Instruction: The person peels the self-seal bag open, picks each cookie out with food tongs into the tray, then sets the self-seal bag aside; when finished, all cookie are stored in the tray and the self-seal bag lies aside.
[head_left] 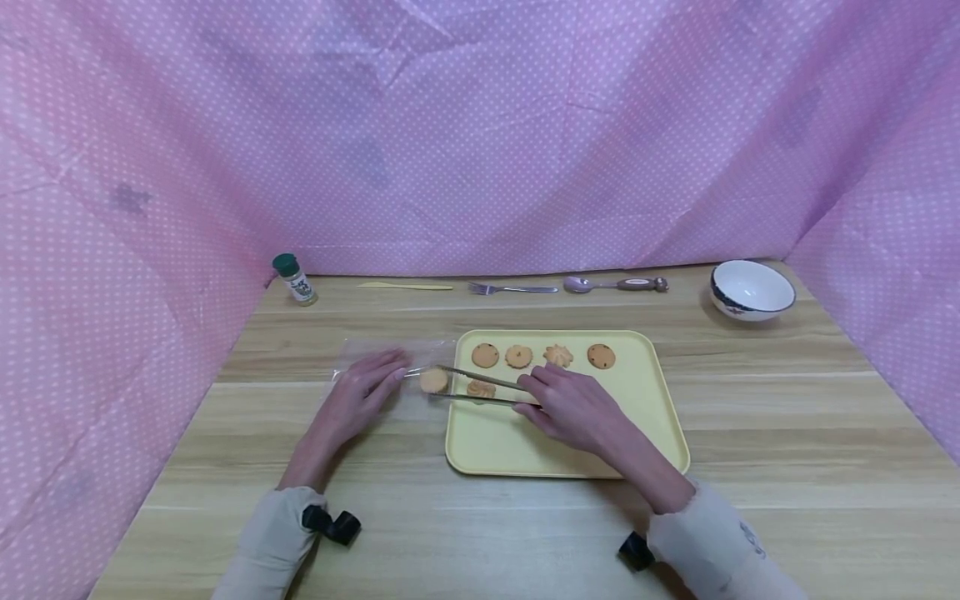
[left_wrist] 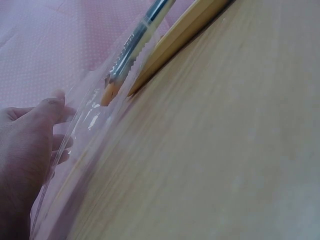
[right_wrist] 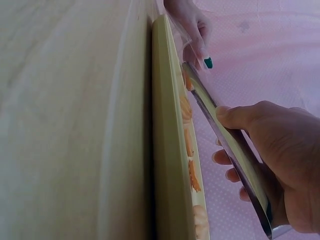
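My left hand [head_left: 369, 385] holds the upper film of a clear plastic bag [left_wrist: 92, 115] that lies left of the tray. My right hand [head_left: 573, 408] grips metal tongs [right_wrist: 225, 135], thumb on one arm and fingers on the other. Between the tong tips is a round cookie [head_left: 433, 381], inside the bag's mouth in the left wrist view. The pale yellow tray [head_left: 570, 462] bears several cookies along its far side, among them a round dotted one [head_left: 601, 357]. A swirled cookie [head_left: 481, 388] shows between the tong arms at the tray's left.
Along the table's back lie a pale yellow knife [head_left: 405, 287], a fork [head_left: 517, 289] and a spoon [head_left: 600, 285]. A green-capped shaker [head_left: 295, 280] stands back left, a white bowl [head_left: 752, 290] back right. Pink dotted cloth [head_left: 480, 150] hangs behind and at the sides.
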